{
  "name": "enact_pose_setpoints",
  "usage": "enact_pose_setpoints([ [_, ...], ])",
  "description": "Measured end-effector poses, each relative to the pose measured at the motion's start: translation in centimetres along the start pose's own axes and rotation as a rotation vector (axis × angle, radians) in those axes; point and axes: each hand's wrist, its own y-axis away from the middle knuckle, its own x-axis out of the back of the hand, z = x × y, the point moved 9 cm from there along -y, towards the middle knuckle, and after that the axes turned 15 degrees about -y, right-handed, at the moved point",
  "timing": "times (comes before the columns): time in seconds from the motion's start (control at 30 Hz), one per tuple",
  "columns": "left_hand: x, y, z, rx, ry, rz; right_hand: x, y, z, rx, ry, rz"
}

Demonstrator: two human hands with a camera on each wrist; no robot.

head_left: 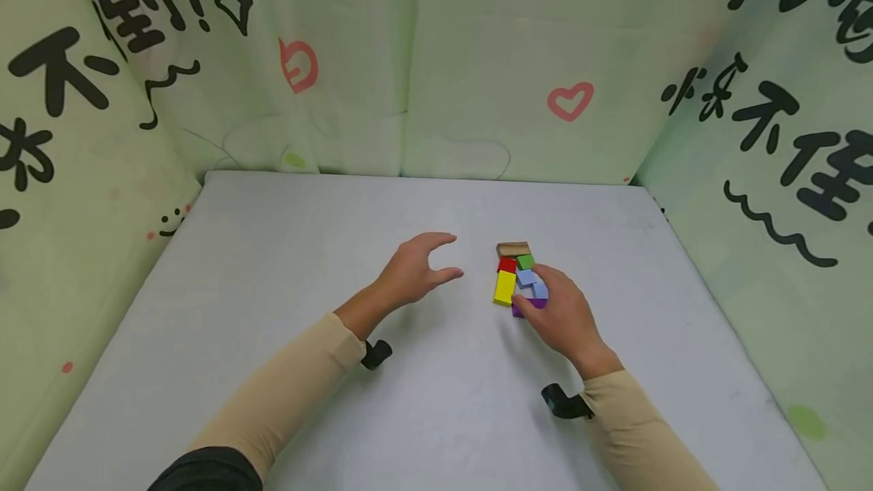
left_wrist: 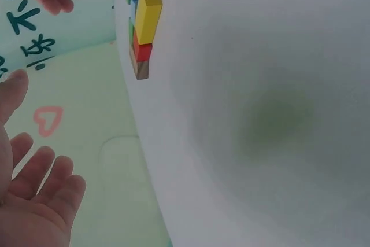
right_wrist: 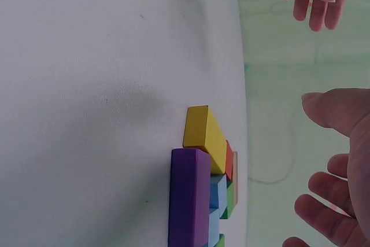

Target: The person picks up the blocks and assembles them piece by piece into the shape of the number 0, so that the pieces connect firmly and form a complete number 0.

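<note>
A cluster of coloured blocks lies on the table, right of centre. A natural wood block (head_left: 513, 249) is at its far end, with a red block (head_left: 507, 264) and a green block (head_left: 525, 261) just nearer. A yellow block (head_left: 505, 288) forms the left side, light blue pieces (head_left: 525, 278) fill the middle, and a purple block (right_wrist: 189, 195) lies nearest the person. My right hand (head_left: 567, 318) hovers over the cluster's right side, thumb and fingers spread, gripping nothing. Left of the blocks, my left hand (head_left: 412, 271) is raised with thumb and fingers apart, holding nothing.
The white table (head_left: 327, 226) is enclosed by pale green curtains (head_left: 477, 59) with black lettering and red hearts. A black wrist camera (head_left: 377, 354) hangs under the left wrist, another camera (head_left: 566, 402) under the right.
</note>
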Motion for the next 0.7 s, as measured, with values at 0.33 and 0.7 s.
enact_pose_setpoints([
  [0.33,-2.0,-1.1,-0.3,-0.02,0.031,-0.035,-1.0,-0.4,0.8,-0.037,-0.035,-0.024],
  [0.7,-3.1,-2.6,0.1,-0.01,0.006,-0.073,-2.0,-1.0,1.5,-0.07,-0.036,-0.036],
])
